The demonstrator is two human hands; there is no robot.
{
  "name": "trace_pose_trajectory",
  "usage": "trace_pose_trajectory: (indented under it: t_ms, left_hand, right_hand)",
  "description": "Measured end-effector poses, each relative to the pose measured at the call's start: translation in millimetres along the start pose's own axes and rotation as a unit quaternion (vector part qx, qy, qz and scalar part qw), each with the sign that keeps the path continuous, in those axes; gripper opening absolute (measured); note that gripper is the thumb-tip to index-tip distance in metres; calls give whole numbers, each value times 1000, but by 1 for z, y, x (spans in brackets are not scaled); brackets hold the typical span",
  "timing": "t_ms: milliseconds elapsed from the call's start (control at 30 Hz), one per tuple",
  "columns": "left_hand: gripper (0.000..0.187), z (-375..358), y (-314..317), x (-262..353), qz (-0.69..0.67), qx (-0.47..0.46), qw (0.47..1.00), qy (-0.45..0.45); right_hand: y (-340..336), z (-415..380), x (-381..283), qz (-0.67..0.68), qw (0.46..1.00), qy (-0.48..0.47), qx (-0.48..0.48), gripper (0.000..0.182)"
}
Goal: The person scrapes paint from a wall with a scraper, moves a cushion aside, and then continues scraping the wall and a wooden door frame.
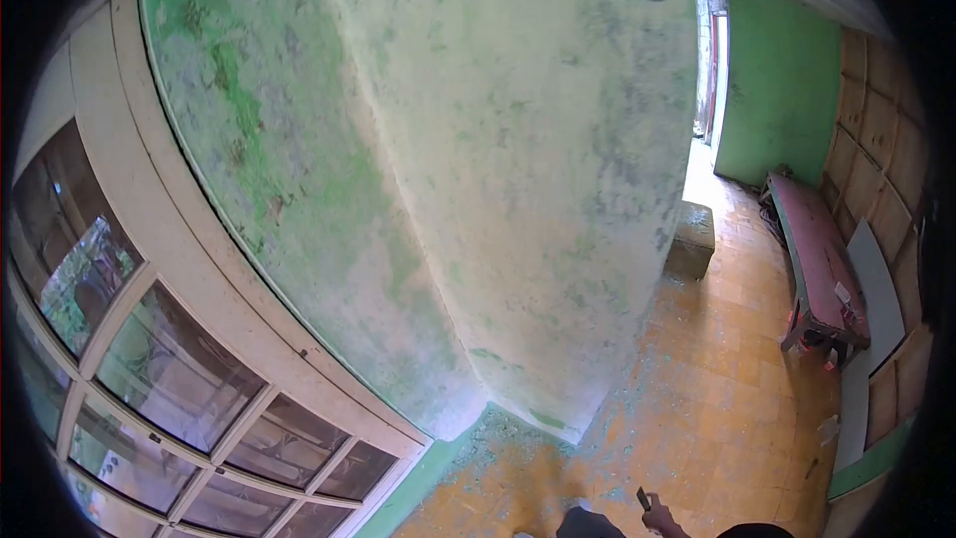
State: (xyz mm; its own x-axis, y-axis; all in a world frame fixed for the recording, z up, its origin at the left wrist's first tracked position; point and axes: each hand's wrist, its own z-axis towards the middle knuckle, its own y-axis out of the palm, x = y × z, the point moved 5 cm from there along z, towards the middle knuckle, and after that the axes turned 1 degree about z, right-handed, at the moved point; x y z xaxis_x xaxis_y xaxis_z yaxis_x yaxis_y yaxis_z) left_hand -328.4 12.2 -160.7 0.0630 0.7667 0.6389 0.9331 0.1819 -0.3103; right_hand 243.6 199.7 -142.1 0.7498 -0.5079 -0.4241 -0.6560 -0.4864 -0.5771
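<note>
At the bottom edge, right of centre, my right hand is closed around a small dark flat tool, perhaps a scraper. The tool points up and to the left, over the tiled floor, and touches nothing that I can make out. My left hand does not show. Ahead stands a wall with worn pale paint, patches of green and a vertical corner line. Green flakes lie on the floor along its foot.
A white-framed glass window or door fills the left side. On the right are a long reddish bench, a grey panel and a woven wall. A box-like block sits by the wall's far edge, near a bright doorway.
</note>
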Motion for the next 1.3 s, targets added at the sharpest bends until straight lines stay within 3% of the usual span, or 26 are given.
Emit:
trace_pose_trajectory:
  t_ms: [67, 100, 167, 200, 267, 300, 367, 400, 433, 567, 667, 800, 867, 900, 967, 1033, 1100, 1233, 1300]
  left_hand:
    - [41, 78, 25, -26, 63, -77, 995, -4]
    - [41, 62, 38, 9, 64, -78, 995, -1]
    - [39, 13, 70, 111, 72, -39, 993, 86]
    - [39, 23, 87, 117, 73, -39, 993, 90]
    - [42, 38, 119, 131, 186, -24, 960, 206]
    - [42, 43, 131, 126, 191, -28, 959, 206]
    - [48, 56, 152, 122, 270, -49, 945, 180]
    - [49, 65, 164, 118, 363, -103, 922, 89]
    - [49, 69, 172, 118, 371, -110, 918, 87]
    - [44, 71, 207, 119, 359, -146, 920, 54]
    - [40, 75, 218, 117, 350, -165, 922, 27]
    - [35, 85, 214, 139, 340, -181, 923, -1]
    - [33, 105, 219, 159, 336, -190, 923, -4]
    - [32, 114, 224, 173, 333, -196, 922, -5]
    - [30, 127, 237, 195, 327, -210, 921, -12]
    - [28, 142, 250, 214, 323, -224, 919, -22]
    - [26, 158, 267, 232, 318, -240, 917, -33]
    - [24, 213, 333, 261, 295, -276, 914, -45]
    - [23, 243, 373, 281, 284, -298, 910, -49]
  right_hand:
    - [-20, 13, -11, 3, 995, -51, 90, 54]
    - [-31, 18, -16, 5, 994, -51, 92, 54]
    - [-42, 27, -25, 52, 998, -42, -5, 57]
    - [-48, 34, -22, 66, 996, -43, -31, 62]
    - [-66, 43, -12, 76, 994, -36, -73, 63]
    - [-70, 46, -5, 86, 989, -30, -116, 64]
    - [-86, 58, 21, 100, 989, -14, -112, 64]
    - [-97, 58, 37, 134, 987, 22, -83, 61]
    - [-109, 58, 59, 167, 983, 59, -54, 59]
    - [-88, 137, 250, 126, 989, 77, 30, 39]
    - [-147, 61, 255, 200, 965, 164, 35, 31]
    - [-125, 57, 341, 304, 915, 265, 17, 32]
    - [-127, 48, 338, 375, 918, 107, -66, 35]
    - [-128, 62, 333, 381, 916, 109, -61, 35]
    - [-113, 91, 316, 313, 913, 197, -171, 37]
    - [-146, 99, 258, 266, 915, 250, -170, 35]
    - [-155, 142, 246, 362, 900, 171, -170, 28]
    - [-220, 190, 213, 333, 933, 87, -104, 32]
    - [-266, 194, 196, 340, 940, 38, 8, 34]
